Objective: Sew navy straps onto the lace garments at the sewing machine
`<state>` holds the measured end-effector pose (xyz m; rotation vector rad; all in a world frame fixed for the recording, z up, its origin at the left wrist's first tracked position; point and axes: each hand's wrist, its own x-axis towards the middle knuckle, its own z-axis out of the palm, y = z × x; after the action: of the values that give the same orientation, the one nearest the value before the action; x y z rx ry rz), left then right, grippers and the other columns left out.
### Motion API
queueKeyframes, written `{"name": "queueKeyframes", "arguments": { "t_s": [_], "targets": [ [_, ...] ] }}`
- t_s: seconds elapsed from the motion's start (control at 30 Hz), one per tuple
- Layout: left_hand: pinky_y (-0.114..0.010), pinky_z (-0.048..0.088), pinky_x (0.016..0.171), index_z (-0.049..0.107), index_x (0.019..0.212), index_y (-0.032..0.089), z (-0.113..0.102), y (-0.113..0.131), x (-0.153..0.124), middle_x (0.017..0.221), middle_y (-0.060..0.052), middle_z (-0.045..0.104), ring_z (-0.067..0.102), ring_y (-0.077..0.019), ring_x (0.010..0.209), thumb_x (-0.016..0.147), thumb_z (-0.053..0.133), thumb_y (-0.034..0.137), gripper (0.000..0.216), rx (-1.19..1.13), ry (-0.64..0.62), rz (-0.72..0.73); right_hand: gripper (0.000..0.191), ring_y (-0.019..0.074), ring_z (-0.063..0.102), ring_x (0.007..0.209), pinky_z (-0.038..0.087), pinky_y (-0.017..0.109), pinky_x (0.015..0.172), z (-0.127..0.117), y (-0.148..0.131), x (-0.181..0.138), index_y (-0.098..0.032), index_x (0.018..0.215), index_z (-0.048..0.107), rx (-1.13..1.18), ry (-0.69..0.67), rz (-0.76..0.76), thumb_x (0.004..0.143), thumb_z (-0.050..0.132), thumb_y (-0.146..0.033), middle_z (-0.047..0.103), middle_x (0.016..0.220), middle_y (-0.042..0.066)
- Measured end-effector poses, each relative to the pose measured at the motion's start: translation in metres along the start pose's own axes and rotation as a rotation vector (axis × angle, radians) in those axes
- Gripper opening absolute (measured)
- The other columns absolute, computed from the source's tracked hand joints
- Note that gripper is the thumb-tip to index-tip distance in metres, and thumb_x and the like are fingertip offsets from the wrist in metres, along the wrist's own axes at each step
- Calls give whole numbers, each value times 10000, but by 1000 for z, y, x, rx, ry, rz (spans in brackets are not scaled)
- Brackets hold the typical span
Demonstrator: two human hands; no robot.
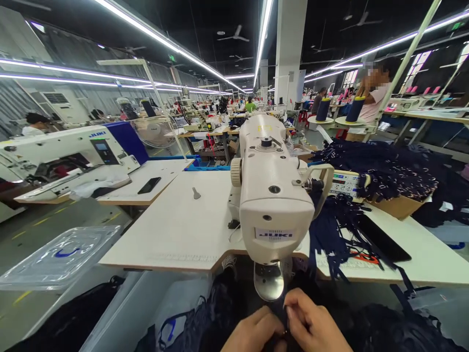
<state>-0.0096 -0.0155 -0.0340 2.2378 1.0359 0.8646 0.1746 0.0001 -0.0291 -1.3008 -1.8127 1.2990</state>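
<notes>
Both of my hands meet at the bottom edge of the view, just below the head of a white JUKI sewing machine [273, 195]. My left hand [252, 332] and my right hand [315, 325] have their fingers pinched together on a narrow dark navy fabric strip [285, 320] between them. More dark fabric [220, 313] lies heaped under my hands in front of the machine. A bundle of navy straps [337, 230] hangs over the white table [176, 230] to the right of the machine.
A cardboard box heaped with navy straps [395, 171] sits at right, a black phone [383, 239] beside it. A clear plastic lid [60, 256] lies at lower left. Another JUKI machine [69, 154] and phone [149, 185] stand at left. A person [373, 98] works behind two thread cones [355, 108].
</notes>
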Motion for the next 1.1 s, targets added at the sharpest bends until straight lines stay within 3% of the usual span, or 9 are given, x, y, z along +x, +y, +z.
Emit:
{"name": "queueKeyframes", "arguments": {
  "t_s": [0.1,0.2,0.37,0.47,0.6,0.7,0.8,0.93,1.1],
  "targets": [
    [-166,500,721,592,855,181,-9,9,2,1119,-77,616,629,-83,766,790,543,41,161,-143,90,96,324,72,356,395,298,170,383,-7,-11,-2,-228,899,485,159,-169,106,946,360,-524,392,550,-92],
    [-186,506,760,566,781,181,-16,19,4,1036,-59,669,654,-112,843,803,601,68,120,-266,107,27,364,97,467,528,422,187,493,-20,-18,-5,-227,988,532,191,-175,72,961,339,-533,463,662,-53],
    [-208,492,697,514,755,185,-23,28,9,891,-39,693,648,-129,784,756,685,139,177,-519,159,-396,242,152,602,771,478,221,602,-38,-20,3,-294,1089,581,-118,8,-144,907,559,-452,608,888,1],
    [-231,501,696,499,776,187,-24,30,12,893,-56,703,655,-150,796,760,667,161,171,-630,141,-501,72,173,616,851,493,272,749,-36,-17,10,-299,945,622,-283,193,-426,909,592,-354,642,899,-3],
    [-222,504,571,487,790,195,-22,31,14,872,-52,705,639,-133,665,787,656,235,174,-715,149,-615,104,211,618,916,465,346,891,-27,-3,3,-281,969,654,-352,509,-677,914,567,-263,663,930,30],
    [-222,501,617,504,787,195,-17,29,14,839,-36,704,651,-139,704,786,674,249,178,-662,200,-592,171,200,662,841,533,275,752,-18,11,-8,-262,1008,659,-235,372,-612,942,501,-271,693,881,35],
    [-219,493,678,531,798,197,-11,26,13,850,-32,719,672,-156,792,795,685,253,164,-595,237,-540,208,220,694,900,571,258,766,-6,17,-11,-274,1052,688,-108,254,-450,917,558,-363,719,992,48],
    [-195,475,605,566,823,200,-5,26,13,799,-10,713,665,-141,708,823,673,254,119,-402,204,-461,130,171,708,838,574,189,726,6,11,-8,-314,978,696,245,315,-240,880,625,-361,722,916,2],
    [-156,464,576,582,932,217,-8,29,12,786,35,682,622,-90,618,858,656,184,110,-140,127,-311,33,121,679,787,553,137,705,6,3,-7,-285,845,671,270,422,-280,865,646,-283,674,858,-19]
  ]
}}
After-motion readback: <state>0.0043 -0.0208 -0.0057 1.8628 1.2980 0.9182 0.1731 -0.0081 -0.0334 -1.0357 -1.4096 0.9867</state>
